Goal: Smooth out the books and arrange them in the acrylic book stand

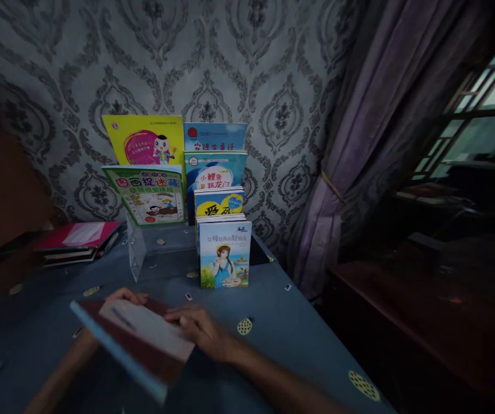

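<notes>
Low over the front of the table, both hands are on a book [144, 351] with a dark reddish-brown cover, a pale panel and a light-blue spine edge. It is tilted and a little blurred. My left hand [126, 297] grips its far left side, the fingers curled over the top edge and the thumb hidden. On the right edge my right hand [202, 329] closes, fingers lying on the cover. Just beyond stands a clear acrylic book rack [136, 247]. It carries a yellow book [144, 138], a green picture book [154, 198] and a column of blue books, with a girl-cover book [225, 253] in front.
A pile of books with a pink one [79, 234] on top lies at the table's left. Patterned wallpaper [208, 63] rises behind. A tied purple curtain [329, 190] hangs past the table's right edge, near a dark red piece of furniture [385, 310]. A brown box-like shape [6, 195] stands far left.
</notes>
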{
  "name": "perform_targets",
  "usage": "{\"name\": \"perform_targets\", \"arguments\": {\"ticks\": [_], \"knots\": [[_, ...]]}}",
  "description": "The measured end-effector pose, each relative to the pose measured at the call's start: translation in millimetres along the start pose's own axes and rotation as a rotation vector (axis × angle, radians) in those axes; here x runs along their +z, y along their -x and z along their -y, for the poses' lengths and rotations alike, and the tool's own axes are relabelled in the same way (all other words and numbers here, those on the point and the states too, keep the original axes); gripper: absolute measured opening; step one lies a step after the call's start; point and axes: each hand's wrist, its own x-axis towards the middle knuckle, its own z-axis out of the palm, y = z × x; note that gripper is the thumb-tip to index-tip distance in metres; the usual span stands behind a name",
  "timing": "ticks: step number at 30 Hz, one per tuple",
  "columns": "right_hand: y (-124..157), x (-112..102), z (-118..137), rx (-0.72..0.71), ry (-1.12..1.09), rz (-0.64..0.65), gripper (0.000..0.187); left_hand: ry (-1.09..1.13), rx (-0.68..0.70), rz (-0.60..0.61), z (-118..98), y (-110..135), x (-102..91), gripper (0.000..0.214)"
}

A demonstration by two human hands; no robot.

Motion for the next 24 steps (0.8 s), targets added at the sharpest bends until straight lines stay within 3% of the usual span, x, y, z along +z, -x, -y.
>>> {"name": "perform_targets", "arguments": {"ticks": [3, 7, 13, 17, 24], "knots": [[2, -5, 3, 0.003, -0.213, -0.125, 0.081, 0.289, -0.103, -0.164, -14, -4, 9.5, 0.040], [1, -5, 7, -0.011, -0.292, -0.132, 0.067, 0.414, -0.110, -0.220, -25, -1, 20.6, 0.042], [1, 1, 4, 0.053, -0.073, -0.199, 0.045, 0.343, -0.062, -0.239, -21, 5, 24.4, 0.032], [0, -1, 0, 0.064, -0.064, -0.211, 0.039, 0.295, -0.035, -0.230, -23, 4, 25.0, 0.026], [-7, -6, -10, 0.074, -0.087, -0.352, 0.028, 0.308, -0.014, -0.276, -34, 2, 27.6, 0.030]]}}
